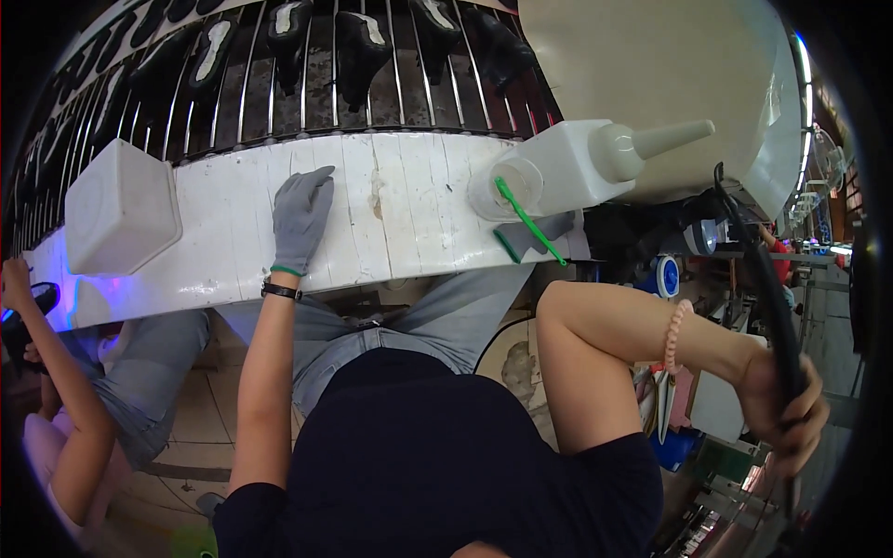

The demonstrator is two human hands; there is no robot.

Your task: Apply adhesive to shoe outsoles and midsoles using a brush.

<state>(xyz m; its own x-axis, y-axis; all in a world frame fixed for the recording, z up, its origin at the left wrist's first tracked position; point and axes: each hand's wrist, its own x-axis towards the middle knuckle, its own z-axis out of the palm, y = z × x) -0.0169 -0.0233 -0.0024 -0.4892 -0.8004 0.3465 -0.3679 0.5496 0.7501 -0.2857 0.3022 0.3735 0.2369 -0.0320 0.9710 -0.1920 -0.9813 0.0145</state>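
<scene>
My left hand [302, 216], in a grey knit glove with a green cuff, lies on the white worktable [409, 214]. Its fingers are loosely extended, and nothing shows in them. Far out to the right, my bare right hand [786, 409] is raised, its fingers wrapped round a long, black, curved strip [772, 298] whose kind I cannot make out. At the table's right end stands a clear plastic cup [502, 191] with a green-handled stick [530, 221] leaning in it. A grey glove [544, 234] lies beside the cup.
Beyond the table runs a rack of metal rods [307, 84] carrying several black shoes [361, 51]. A white square container [121, 209] stands at the left, a white spouted bottle [595, 163] at the right. Another person's arm [70, 372] holds a dark shoe at far left.
</scene>
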